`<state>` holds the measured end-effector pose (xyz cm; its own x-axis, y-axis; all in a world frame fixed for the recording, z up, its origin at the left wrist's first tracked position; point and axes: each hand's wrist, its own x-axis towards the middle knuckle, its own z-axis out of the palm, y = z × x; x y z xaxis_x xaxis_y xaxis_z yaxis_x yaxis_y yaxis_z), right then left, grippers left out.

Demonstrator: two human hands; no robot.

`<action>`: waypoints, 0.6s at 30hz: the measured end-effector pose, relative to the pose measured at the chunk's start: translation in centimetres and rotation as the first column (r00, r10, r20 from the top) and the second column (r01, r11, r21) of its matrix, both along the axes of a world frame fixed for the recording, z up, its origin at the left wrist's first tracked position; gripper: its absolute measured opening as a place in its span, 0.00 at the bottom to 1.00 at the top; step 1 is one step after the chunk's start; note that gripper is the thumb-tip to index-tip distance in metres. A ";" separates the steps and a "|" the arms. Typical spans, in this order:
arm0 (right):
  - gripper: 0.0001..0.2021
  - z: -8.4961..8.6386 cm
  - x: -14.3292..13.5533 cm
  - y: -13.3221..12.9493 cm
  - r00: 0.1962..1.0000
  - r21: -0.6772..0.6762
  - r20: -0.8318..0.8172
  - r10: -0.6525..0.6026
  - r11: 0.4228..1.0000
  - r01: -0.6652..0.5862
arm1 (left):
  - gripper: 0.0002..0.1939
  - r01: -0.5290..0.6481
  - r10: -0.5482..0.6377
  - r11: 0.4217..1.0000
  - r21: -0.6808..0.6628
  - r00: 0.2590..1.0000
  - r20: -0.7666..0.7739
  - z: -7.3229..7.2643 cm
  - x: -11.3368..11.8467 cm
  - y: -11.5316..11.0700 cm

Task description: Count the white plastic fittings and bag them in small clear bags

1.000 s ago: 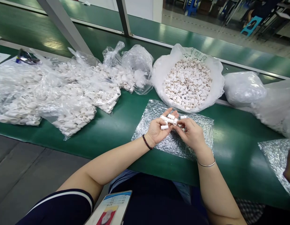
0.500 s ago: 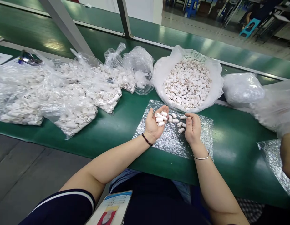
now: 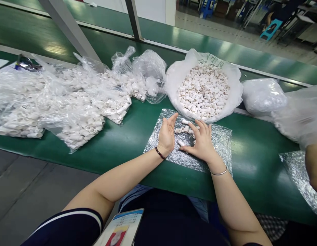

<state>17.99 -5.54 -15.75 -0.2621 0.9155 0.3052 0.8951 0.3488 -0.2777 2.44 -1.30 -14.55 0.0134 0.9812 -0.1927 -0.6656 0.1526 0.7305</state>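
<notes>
"Where are the white tubes [image 3: 184, 121] lying?"
"On crinkled film [image 3: 223, 143], mostly between the open left hand [image 3: 167, 137] and spread right hand [image 3: 203, 143]."
"Handling?"
"They're looking light, stiff, probably suiting a pinch around the sides."

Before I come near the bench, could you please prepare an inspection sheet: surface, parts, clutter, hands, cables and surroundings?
Surface: green bench; a crinkled clear sheet lies on it, below the hands.
Parts: loose white tubular pieces on the sheet; many more in an open white bag behind it.
Clutter: clear plastic bags of white pieces at left; bulging white bag at right, contents unclear.
Hands: left hand open beside the loose pieces; right hand spread over some, contact hard to tell.
Cables: nothing seen.
Surroundings: light-blue stool in the background; apparently another person's arm at the right edge.
</notes>
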 end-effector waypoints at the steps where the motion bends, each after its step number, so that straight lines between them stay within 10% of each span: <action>1: 0.49 0.1 0.0 0.0 1.000 -0.001 0.012 0.022 1.000 -0.022 | 0.24 0.004 -0.004 1.000 0.011 1.000 -0.021 -0.1 0.0 0.0; 6: 0.46 -0.2 0.2 0.1 1.000 0.013 0.005 -0.005 1.000 0.005 | 0.15 0.082 -0.056 0.993 0.079 0.956 -0.288 -0.7 0.1 0.0; 11: 0.40 -0.5 0.5 0.2 0.998 0.039 -0.033 -0.046 0.998 0.047 | 0.18 0.358 -0.119 0.909 0.214 0.713 -0.691 -0.8 0.0 0.0; 18: 0.41 -0.7 0.9 0.5 0.998 0.052 -0.045 -0.033 0.998 0.035 | 0.18 0.408 -0.033 0.868 0.282 0.615 -0.788 -1.4 -0.3 0.9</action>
<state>18.91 -5.06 -16.41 -0.2165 0.9061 0.3634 0.8939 0.3336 -0.2993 2.13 -0.44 -15.94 0.2786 0.9468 0.1608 0.1456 -0.2071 0.9674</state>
